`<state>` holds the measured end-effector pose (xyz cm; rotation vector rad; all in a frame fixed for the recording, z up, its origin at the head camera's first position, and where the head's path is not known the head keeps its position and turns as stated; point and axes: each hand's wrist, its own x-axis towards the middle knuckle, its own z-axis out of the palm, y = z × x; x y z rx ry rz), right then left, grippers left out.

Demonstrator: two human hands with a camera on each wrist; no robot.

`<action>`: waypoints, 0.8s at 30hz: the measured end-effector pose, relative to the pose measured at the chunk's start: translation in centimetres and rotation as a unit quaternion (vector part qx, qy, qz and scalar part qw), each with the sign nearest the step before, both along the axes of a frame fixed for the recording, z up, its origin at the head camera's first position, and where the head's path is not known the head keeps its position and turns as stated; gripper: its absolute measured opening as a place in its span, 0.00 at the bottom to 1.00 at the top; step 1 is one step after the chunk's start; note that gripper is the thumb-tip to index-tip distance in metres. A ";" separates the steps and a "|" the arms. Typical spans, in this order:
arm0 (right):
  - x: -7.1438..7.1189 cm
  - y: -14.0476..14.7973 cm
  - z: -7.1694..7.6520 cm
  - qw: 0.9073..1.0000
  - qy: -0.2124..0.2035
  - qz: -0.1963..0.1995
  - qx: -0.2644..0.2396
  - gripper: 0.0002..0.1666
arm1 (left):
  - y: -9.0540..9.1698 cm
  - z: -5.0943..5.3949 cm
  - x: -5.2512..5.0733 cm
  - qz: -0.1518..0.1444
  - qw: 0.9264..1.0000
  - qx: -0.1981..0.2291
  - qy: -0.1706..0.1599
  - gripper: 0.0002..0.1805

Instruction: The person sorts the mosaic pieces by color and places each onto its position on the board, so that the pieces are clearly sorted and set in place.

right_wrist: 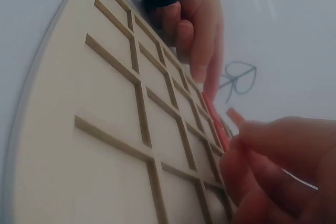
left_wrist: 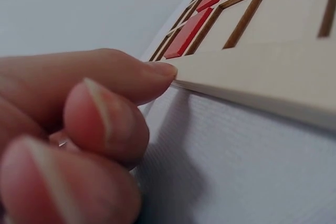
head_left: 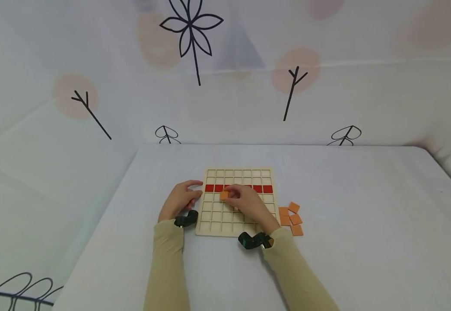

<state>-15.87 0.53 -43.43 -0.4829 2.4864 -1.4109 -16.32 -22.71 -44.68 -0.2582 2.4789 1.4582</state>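
Within head view alone, loose tiles [head_left: 295,219]

In the head view, the right hand [head_left: 249,204] hides the middle of the row of red tiles [head_left: 209,188] and part of the orange tile [head_left: 223,195] it pinches. The 2 sleeves [head_left: 168,268] run off the bottom edge. Each wrist view crops the board [head_left: 206,216]; the left hand [head_left: 179,197] is cut off in its own.

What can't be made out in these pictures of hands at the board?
Head: the middle of the red row, hidden behind the right hand.
Left wrist: much of the board, cut off by the top and right edges.
Right wrist: most of the orange tile, covered by the right hand.
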 end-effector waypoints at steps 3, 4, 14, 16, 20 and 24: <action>0.0 -0.5 0.2 1.000 -0.013 0.003 0.000 0.20 | 0.0 0.0 -0.1 -0.001 1.000 -0.001 0.000 0.17; 0.0 -0.7 0.2 1.000 -0.021 0.004 -0.005 0.21 | 0.0 0.0 -0.1 -0.001 1.000 -0.002 -0.002 0.17; -0.6 -2.7 -0.5 0.999 -0.022 0.018 -0.018 0.18 | 0.1 0.0 -0.1 0.009 1.000 -0.006 -0.011 0.18; -0.5 -3.0 -0.6 1.000 -0.008 0.007 -0.001 0.18 | 0.1 0.0 -0.1 0.008 1.000 -0.005 -0.011 0.18; -0.4 -3.3 -0.7 0.999 0.023 -0.006 0.031 0.18 | 0.1 0.0 -0.1 0.006 1.000 -0.007 -0.007 0.17; -0.4 -3.5 -0.6 0.997 0.055 -0.005 0.058 0.18 | 0.2 0.0 -0.2 0.007 1.000 -0.009 -0.005 0.17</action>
